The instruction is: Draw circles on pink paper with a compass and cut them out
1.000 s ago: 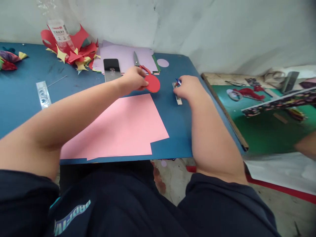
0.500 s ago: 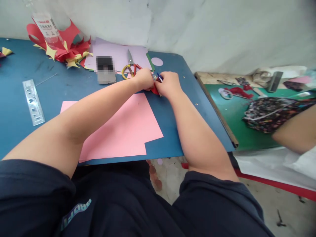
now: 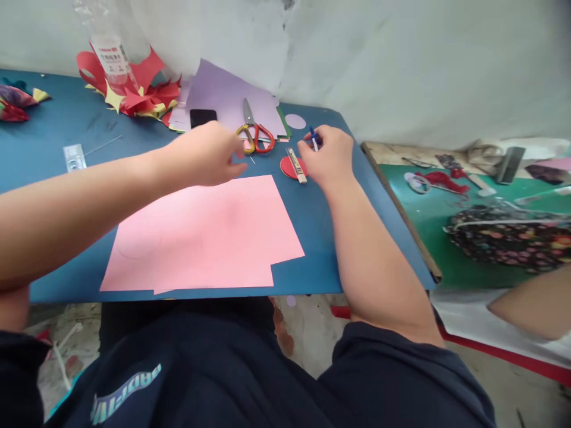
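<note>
My right hand is closed around a blue pen near the back right of the table. Just left of its fingers, a slim white eraser in a printed sleeve lies across a red paper disc. Over the back edge of the pink paper, my left hand hovers with thumb and fingers apart, holding nothing. Scissors with one yellow and one red handle rest beyond it. A faint curved line shows on the pink sheet. Behind the left hand, a black phone is partly covered.
Purple sheets and a lilac disc lie by the wall. A bottle stands among red and yellow paper scraps. A stencil ruler is at left. Another person's arm reaches beside the green table.
My left hand has left the red disc and moved left over the pink paper, uncovering the eraser and disc. My right hand still holds the pen. The view has shifted slightly.
</note>
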`<state>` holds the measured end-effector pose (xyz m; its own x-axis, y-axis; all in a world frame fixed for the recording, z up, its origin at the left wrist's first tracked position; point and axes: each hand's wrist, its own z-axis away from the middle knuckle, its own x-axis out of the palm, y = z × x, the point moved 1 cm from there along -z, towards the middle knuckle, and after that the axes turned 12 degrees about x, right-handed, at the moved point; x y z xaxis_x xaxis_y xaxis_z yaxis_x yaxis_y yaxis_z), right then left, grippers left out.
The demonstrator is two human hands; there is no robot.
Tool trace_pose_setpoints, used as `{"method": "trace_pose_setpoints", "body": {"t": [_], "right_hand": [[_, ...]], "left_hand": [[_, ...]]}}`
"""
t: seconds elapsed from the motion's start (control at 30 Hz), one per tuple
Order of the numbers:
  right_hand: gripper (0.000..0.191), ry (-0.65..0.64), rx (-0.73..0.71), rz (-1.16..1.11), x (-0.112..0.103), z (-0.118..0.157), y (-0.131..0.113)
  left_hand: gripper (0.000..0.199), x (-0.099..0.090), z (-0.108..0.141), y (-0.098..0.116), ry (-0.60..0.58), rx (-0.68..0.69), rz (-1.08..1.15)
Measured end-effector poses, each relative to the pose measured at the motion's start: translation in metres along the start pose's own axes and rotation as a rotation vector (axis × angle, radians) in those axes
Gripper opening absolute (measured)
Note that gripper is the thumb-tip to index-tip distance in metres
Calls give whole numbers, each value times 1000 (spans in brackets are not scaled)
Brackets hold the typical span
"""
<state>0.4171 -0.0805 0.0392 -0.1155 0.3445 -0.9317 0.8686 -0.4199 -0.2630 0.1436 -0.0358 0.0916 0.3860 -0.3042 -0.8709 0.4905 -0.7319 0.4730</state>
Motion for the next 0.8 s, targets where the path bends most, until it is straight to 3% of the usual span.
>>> {"method": "trace_pose_setpoints", "body": {"t": [0.07, 0.17, 0.3, 0.43, 0.63, 0.8], "right_hand": [[34, 6, -22, -45, -9, 13, -13], [31, -109, -180, -82, -16, 38, -35], [30, -298, -340, -108, -14, 69, -55], [45, -436, -353, -78, -10, 85, -61], [67, -565, -350, 30, -8, 91, -63], [72, -559, -350, 95, -5, 92, -62]], "left_hand": [[21, -16, 41, -16, -31, -13, -145], [42, -33, 96, -48, -53, -83, -272], [61, -46, 141, -91, -142, -173, -302], [67, -49, 153, -109, -185, -155, -252], [63, -37, 157, -104, -206, -133, -250], [67, -29, 161, -105, -169, -135, -262]]}}
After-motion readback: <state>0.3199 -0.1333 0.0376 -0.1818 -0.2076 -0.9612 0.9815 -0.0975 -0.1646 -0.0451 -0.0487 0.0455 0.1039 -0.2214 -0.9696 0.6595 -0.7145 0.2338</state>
